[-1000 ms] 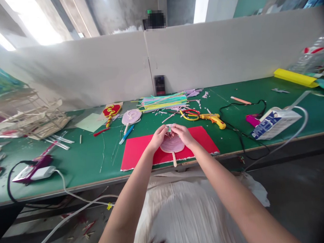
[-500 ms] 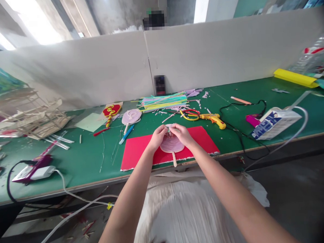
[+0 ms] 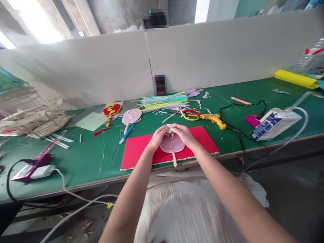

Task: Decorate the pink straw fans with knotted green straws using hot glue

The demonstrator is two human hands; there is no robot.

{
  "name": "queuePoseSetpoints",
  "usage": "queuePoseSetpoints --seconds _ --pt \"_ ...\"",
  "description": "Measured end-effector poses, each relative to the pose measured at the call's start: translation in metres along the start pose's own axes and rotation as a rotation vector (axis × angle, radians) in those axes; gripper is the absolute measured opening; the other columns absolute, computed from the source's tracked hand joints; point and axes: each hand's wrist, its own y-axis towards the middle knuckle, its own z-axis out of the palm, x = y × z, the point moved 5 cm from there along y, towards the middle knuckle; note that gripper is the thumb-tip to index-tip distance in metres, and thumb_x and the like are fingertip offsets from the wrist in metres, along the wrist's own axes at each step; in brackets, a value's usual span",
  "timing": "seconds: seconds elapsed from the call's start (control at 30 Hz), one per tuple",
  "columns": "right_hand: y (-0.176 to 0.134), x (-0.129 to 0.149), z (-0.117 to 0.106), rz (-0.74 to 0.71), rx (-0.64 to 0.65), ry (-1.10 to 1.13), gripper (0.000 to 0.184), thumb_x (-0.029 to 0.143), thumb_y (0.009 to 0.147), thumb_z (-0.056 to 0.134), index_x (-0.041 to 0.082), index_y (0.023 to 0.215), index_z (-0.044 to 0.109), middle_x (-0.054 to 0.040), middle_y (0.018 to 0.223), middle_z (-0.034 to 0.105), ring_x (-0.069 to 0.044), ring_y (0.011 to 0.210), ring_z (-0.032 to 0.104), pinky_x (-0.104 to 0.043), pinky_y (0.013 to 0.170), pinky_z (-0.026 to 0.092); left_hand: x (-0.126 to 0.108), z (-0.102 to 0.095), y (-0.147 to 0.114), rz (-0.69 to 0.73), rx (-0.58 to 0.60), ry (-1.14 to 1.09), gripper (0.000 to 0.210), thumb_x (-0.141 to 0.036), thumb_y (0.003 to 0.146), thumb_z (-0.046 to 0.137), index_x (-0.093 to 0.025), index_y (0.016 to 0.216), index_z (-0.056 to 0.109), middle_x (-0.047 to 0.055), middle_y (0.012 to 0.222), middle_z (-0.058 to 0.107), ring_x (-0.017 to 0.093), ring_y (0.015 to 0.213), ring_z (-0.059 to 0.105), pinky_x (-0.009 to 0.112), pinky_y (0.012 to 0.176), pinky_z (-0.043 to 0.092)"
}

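Observation:
My left hand point(image 3: 157, 138) and my right hand point(image 3: 183, 135) meet over the upper part of a small lilac fan point(image 3: 171, 147) with a pale handle point(image 3: 174, 159). Between the closed fingertips of both hands shows a small pale-green piece point(image 3: 169, 130), too small to name. The fan lies on a red board point(image 3: 138, 151) at the table's front edge, its handle pointing towards me. My fingers hide part of the fan's upper half.
Behind the board lie a blue pen point(image 3: 126, 134), a second lilac fan point(image 3: 131, 116), a bundle of coloured strips point(image 3: 163, 101), scissors point(image 3: 190, 115) and a yellow glue gun point(image 3: 214, 120). A carton point(image 3: 276, 123) and cables are on the right; a power strip point(image 3: 36, 168) is on the left.
My fingertips have shifted slightly, and more of the pale-green piece shows between them. The fan and the board stay where they were.

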Motion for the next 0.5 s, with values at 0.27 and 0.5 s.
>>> queuePoseSetpoints --seconds 0.27,0.5 --pt "0.0011 -0.0070 -0.0014 0.058 0.005 0.101 0.019 0.034 0.073 0.057 0.019 0.061 0.059 0.0022 0.052 0.055 -0.014 0.057 0.054 -0.031 0.066 0.044 0.0007 0.0017 0.0001 0.017 0.006 -0.026 0.019 -0.034 0.078 0.053 -0.017 0.071 0.048 -0.001 0.061 0.056 0.012 0.059 0.053 0.025 0.062 0.043" --pt "0.0023 -0.0084 -0.0018 0.052 -0.008 0.041 0.021 0.034 0.074 0.056 0.019 0.059 0.057 0.0021 0.053 0.055 -0.014 0.056 0.053 -0.030 0.064 0.042 -0.0025 -0.0026 0.0011 0.055 -0.062 0.122 0.016 -0.029 0.077 0.053 -0.017 0.071 0.046 -0.003 0.059 0.053 0.010 0.056 0.052 0.023 0.059 0.041"
